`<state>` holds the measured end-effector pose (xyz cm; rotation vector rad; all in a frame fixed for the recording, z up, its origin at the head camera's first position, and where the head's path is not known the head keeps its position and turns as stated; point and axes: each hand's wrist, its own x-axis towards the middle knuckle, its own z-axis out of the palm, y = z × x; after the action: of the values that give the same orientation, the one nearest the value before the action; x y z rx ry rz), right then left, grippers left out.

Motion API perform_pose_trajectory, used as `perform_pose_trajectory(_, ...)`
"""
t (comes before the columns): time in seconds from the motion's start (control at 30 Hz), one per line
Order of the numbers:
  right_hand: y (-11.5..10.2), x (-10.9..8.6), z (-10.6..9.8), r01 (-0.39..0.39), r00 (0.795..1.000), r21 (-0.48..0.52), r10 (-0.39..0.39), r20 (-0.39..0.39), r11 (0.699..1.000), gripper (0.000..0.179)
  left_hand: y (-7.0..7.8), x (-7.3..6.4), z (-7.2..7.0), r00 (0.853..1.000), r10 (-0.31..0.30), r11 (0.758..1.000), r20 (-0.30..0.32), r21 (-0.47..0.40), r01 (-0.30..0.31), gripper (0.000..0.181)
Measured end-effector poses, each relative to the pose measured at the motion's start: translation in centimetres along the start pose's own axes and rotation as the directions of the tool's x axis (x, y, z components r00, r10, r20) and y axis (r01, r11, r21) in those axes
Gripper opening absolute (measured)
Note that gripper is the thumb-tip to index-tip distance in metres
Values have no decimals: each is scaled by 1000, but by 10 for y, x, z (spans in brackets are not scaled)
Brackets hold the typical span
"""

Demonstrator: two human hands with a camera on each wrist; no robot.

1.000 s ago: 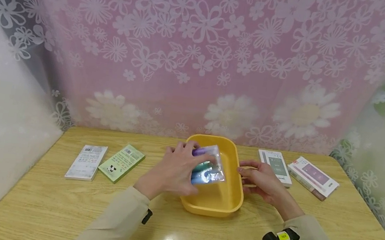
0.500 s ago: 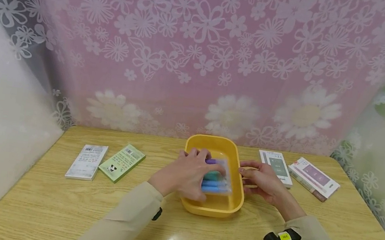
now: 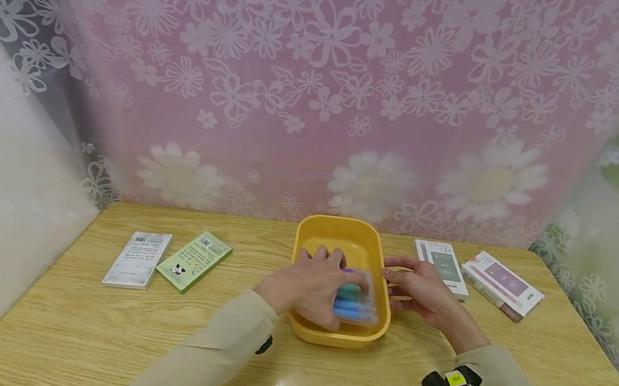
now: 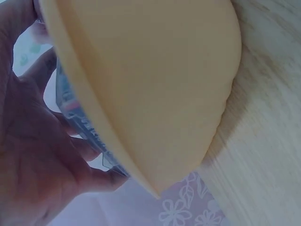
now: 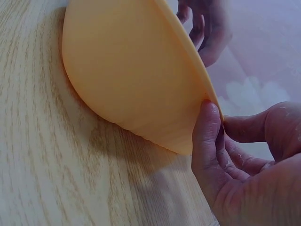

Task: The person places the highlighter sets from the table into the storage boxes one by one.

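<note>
A yellow plastic bin (image 3: pixel 338 238) stands on the wooden table in the head view. My left hand (image 3: pixel 321 288) reaches down into it from the left, gripping a clear pack of coloured pens (image 3: pixel 354 305) in purple, teal and blue. Part of the pack is hidden under the fingers. In the left wrist view the pack (image 4: pixel 82 125) shows between that hand (image 4: pixel 44 136) and the bin's rim. My right hand (image 3: pixel 419 290) holds the bin's right side. From the right wrist view, its thumb and fingers (image 5: pixel 205 129) pinch the bin's rim.
On the left of the table lie a white box (image 3: pixel 137 260) and a green box (image 3: pixel 195 261) with a panda picture. Two more white boxes lie to the right, one with a grey-green panel (image 3: pixel 442 267), one with a purple panel (image 3: pixel 504 282). Floral curtains (image 3: pixel 299 89) rise behind the table.
My left hand has moved right and down into the bin with the pack of pens, which now lies lower and flatter. The right hand has stayed at the rim.
</note>
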<state>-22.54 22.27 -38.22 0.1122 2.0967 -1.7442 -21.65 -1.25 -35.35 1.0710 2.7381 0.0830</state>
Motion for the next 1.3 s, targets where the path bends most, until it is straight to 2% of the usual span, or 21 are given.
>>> perform_pose_trajectory(0.73, 2, 2, -1, -15, 1000, -27, 14, -28, 1000, 50, -9, 10, 18, 999, 10, 998, 33, -63, -8, 55)
perform_pose_trajectory(1.3, 4, 3, -2, -15, 1000, 15, 15, -16, 1000, 50, -14, 14, 28, 999, 15, 997, 41, -81, -11, 54)
